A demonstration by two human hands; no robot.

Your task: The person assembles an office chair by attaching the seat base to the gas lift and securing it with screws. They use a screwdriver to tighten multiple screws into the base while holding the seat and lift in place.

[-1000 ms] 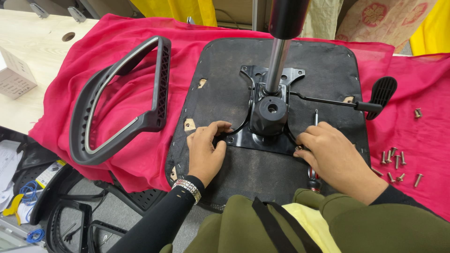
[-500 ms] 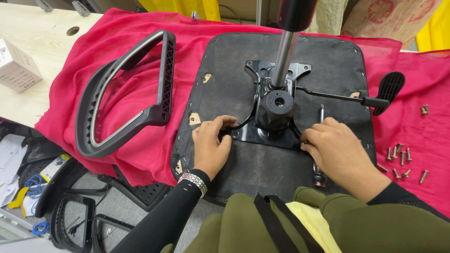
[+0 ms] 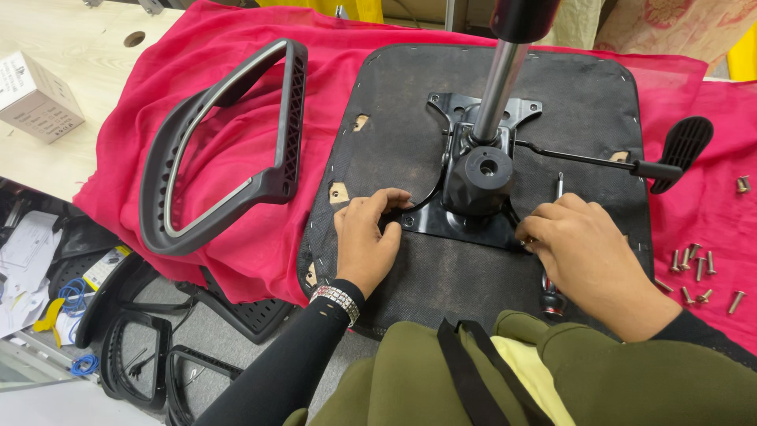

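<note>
Both hands have barely shifted (only the view has moved closer): the left hand still presses its fingers on the black mounting plate mid-seat base, the right hand stays closed around a screwdriver beside it.

A small cardboard box stands at the far left on my pale wooden tabletop, just beside the edge of the red cloth and well apart from my left hand. It is squarish, off-white, with dark print on its side face and a plain top. Below the tabletop's edge, at the lower left, loose white paper sheets with print lie in a heap, and a small yellow-and-white label or card rests among black parts there. I see no screens or signs.
</note>
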